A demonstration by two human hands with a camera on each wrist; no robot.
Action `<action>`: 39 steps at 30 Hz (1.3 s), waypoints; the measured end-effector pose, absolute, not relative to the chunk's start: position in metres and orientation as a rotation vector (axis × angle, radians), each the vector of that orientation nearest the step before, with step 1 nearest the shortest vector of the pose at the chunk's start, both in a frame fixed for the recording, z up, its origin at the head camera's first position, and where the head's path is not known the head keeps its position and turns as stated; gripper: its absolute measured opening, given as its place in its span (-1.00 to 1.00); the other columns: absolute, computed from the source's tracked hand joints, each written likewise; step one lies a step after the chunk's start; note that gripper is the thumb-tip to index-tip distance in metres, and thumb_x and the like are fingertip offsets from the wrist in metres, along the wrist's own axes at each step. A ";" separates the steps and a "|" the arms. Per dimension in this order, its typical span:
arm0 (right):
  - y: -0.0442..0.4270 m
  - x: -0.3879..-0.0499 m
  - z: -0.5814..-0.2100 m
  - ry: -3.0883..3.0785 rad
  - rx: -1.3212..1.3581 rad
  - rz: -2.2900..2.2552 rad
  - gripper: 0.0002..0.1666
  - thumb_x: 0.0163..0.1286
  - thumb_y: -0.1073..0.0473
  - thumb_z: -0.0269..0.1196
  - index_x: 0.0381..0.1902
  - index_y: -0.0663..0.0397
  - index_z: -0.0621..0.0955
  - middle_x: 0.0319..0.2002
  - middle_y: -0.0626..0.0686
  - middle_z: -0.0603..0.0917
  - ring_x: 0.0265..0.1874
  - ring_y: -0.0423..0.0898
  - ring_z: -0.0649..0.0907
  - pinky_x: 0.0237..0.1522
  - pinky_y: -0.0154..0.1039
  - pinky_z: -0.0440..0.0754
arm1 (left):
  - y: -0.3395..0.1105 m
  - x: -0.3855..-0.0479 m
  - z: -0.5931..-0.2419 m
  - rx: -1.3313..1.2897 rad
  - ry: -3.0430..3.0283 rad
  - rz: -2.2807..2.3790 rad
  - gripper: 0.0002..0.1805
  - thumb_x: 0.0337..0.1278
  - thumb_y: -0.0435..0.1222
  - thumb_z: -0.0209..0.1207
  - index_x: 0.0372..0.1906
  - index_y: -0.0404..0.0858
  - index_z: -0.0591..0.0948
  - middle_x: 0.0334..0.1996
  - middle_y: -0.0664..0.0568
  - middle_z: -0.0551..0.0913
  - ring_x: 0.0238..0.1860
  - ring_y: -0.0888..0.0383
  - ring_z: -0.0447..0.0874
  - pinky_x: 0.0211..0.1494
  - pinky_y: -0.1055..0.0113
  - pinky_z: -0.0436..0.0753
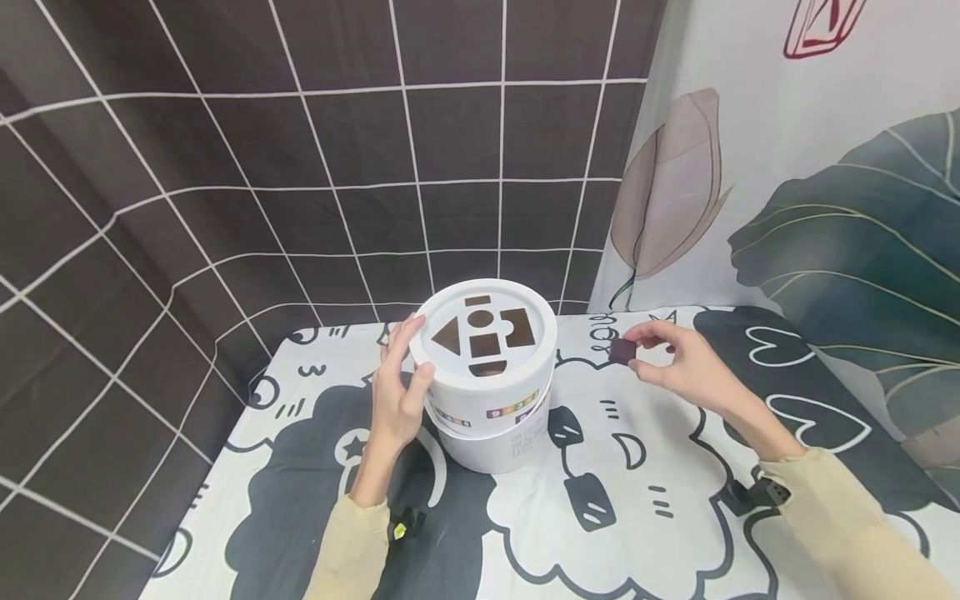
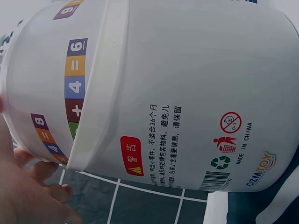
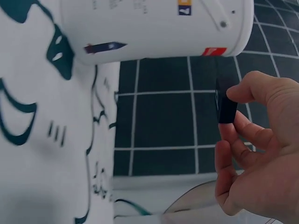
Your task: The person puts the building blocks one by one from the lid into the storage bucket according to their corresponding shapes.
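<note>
A white toy bucket (image 1: 487, 417) stands upright, its shape-sorter lid (image 1: 438, 367) cut with several differently shaped holes. My left hand (image 1: 399, 392) holds the lid's left rim, thumb toward the front and fingers farther back; in the left wrist view its fingers (image 2: 44, 172) curl at the bucket's edge. To the right of the bucket, apart from it, my right hand (image 1: 686, 367) pinches a small dark block (image 1: 622, 351) between thumb and fingers. The right wrist view shows the block (image 3: 225, 100) raised off the cloth, with a partly visible pale mark on one face.
A cartoon-printed cloth (image 1: 600, 550) covers the table under the bucket. Behind it hangs a dark curtain (image 1: 457, 133) with a white grid. A leaf-printed white curtain (image 1: 675, 67) hangs at the right. Coloured number strips (image 2: 74, 86) mark the bucket's side.
</note>
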State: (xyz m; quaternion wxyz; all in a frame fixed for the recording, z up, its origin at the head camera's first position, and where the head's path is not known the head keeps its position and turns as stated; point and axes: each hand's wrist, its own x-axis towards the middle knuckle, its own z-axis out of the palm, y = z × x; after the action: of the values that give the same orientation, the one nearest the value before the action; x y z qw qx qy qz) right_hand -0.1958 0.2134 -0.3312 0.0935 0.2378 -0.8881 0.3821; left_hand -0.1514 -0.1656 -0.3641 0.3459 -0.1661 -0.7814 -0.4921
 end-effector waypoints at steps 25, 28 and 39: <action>0.172 -0.202 -0.280 -2.476 0.946 1.151 -0.63 0.16 0.37 0.37 -0.03 0.14 0.67 -0.16 0.02 0.70 -0.15 -0.18 0.54 -0.08 -0.09 0.38 | -0.166 -0.151 -0.365 -0.420 -2.044 -1.293 -0.33 0.15 -0.11 -0.02 0.37 -0.29 0.48 0.39 -0.16 0.42 0.50 -0.15 0.13 0.52 -0.15 -0.15; 0.166 -0.203 -0.276 -2.470 0.968 1.157 -0.63 0.16 0.37 0.38 -0.03 0.14 0.67 -0.15 0.01 0.70 -0.13 -0.14 0.54 -0.07 -0.08 0.39 | -0.166 -0.151 -0.364 -0.418 -2.047 -1.292 -0.33 0.15 -0.10 -0.01 0.37 -0.29 0.47 0.39 -0.15 0.42 0.49 -0.15 0.14 0.52 -0.15 -0.14; 0.144 -0.205 -0.267 -2.445 1.078 1.190 -0.64 0.14 0.38 0.37 -0.06 0.12 0.67 -0.18 -0.03 0.68 -0.13 -0.11 0.57 -0.05 -0.07 0.41 | -0.166 -0.152 -0.365 -0.409 -2.049 -1.291 -0.34 0.15 -0.12 -0.01 0.37 -0.28 0.47 0.40 -0.15 0.41 0.49 -0.15 0.14 0.52 -0.15 -0.14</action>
State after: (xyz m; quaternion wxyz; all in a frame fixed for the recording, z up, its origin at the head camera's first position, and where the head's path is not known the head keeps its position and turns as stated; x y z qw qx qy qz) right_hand -0.2050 0.1438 -0.2667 0.1080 0.3662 -0.8311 0.4043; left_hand -0.1516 -0.1659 -0.3653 0.3361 -0.1569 -0.7856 -0.4952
